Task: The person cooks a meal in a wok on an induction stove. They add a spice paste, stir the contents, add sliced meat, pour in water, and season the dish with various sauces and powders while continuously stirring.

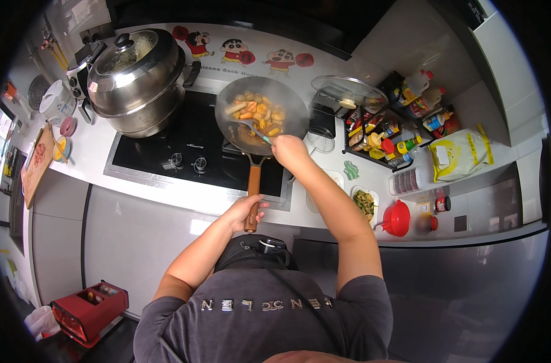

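My left hand [246, 211] is closed around the brown wooden handle of a wok [289, 97] on the right burner of a black gas hob [144, 154]. In the wok lie chunks of browned and orange food [262, 111], with steam above them. My right hand [290, 152] grips a spatula [253, 127] with a green handle. Its metal head rests among the food at the left of the wok; its exact shape is partly hidden. A large steel steamer pot [135, 95] with a domed lid stands on the hob's left side.
Right of the hob are a glass lid [348, 90], a wire skimmer [321, 140], a rack of sauce bottles [384, 136], a plate of greens [365, 204] and a red strainer or scoop [397, 218]. A cutting board [37, 168] with meat lies far left, beside bowls.
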